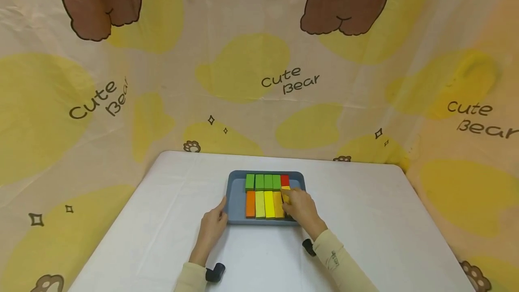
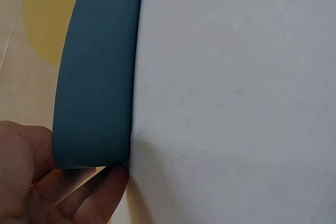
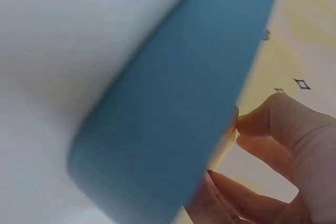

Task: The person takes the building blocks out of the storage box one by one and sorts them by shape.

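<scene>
A blue-grey tray [image 1: 237, 211] holds wooden blocks in two rows. Along the far row stand several green blocks [image 1: 259, 182] with a red block [image 1: 285, 180] at the right end. The near row runs from an orange block [image 1: 250, 204] through a lime-yellow block [image 1: 260, 204] and a yellow block [image 1: 269, 204] to an amber block [image 1: 278, 204]. My right hand [image 1: 301, 206] pinches a yellow-orange block [image 1: 285, 188] at the right end of this row, covering much of it. At the tray's near left corner, my left hand [image 1: 212, 226] holds the side wall.
The tray lies on a white-covered table [image 1: 259, 256]. Behind and on both sides hangs a beige and yellow bear-print cloth [image 1: 243, 66]. A black wrist device [image 1: 216, 273] is on the left wrist, another black device [image 1: 309, 247] on the right.
</scene>
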### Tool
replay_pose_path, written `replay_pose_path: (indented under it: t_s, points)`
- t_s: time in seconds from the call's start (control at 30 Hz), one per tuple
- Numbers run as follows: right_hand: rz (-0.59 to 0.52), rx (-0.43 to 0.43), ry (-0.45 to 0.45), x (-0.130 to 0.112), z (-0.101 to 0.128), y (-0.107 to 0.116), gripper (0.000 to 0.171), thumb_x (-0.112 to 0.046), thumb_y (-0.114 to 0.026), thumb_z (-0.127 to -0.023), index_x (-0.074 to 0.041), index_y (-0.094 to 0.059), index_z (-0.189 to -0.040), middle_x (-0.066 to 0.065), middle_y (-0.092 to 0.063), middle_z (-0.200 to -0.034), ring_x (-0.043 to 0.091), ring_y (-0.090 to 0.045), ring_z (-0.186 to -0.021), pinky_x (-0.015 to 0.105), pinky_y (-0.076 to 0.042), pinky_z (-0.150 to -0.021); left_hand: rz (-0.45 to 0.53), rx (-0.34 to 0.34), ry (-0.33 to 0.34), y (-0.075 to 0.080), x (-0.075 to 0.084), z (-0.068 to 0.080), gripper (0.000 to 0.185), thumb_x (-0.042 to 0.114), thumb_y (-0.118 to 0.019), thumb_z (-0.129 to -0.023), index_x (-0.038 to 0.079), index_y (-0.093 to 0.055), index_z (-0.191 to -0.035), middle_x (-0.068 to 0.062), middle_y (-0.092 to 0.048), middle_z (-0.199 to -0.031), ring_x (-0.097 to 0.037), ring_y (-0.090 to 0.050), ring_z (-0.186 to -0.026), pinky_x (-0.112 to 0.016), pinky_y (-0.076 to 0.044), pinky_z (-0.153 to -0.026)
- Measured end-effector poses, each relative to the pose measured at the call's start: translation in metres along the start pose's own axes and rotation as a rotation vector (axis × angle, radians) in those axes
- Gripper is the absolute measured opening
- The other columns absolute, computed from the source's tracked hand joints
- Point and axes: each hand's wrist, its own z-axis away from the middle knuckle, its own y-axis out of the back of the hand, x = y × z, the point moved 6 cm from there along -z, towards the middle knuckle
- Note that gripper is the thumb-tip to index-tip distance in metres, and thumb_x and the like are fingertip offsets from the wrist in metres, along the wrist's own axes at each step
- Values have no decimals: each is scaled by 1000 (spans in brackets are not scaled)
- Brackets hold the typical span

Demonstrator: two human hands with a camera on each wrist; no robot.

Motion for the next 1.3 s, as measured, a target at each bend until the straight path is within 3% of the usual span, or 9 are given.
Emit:
replay_pose_path:
  t_s: [0.3,0.5,0.67,0.97,1.3]
  points:
    - [-64,18,-41,7,-4,29,47,-11,-73,-80,-13,-68,-127,17,-67,-122,18,-51,-73,24,-42,-55,0,-3,-3,1,0,-1,51,2,-52,-90,3,-52,-141,6,-31,-55,-7,-26,-50,-23,-28,-48]
    - [-44,45,-51,27,-14,49,48,-13,-74,-81,-11,-67,-128,17,-68,-117,24,-58,-85,36,-54,-72,-2,5,-4,0,-1,-1,51,2,-53,-89,2,-52,-140,7,-31,-55,-6,-25,-49,-22,-28,-48]
    - [-9,50,-60,49,-21,59,48,-14,-72,-81,-9,-66,-128,21,-68,-111,25,-57,-81,39,-51,-68,0,2,1,0,-2,-2,51,2,-52,-89,2,-52,-140,7,-31,-54,-6,-25,-49,-22,-28,-47]
    - [27,11,-96,86,-26,56,48,-15,-72,-83,-5,-63,-129,24,-68,-110,33,-62,-90,47,-52,-76,10,-11,15,0,-3,0,51,5,-52,-90,3,-52,-141,6,-33,-55,-8,-26,-49,-22,-28,-47]
    - [41,3,-78,104,-28,44,46,-12,-73,-80,1,-65,-123,24,-69,-105,34,-63,-87,48,-53,-75,12,-12,21,0,-3,-2,52,5,-52,-90,5,-50,-142,6,-31,-55,-7,-26,-50,-22,-27,-47]
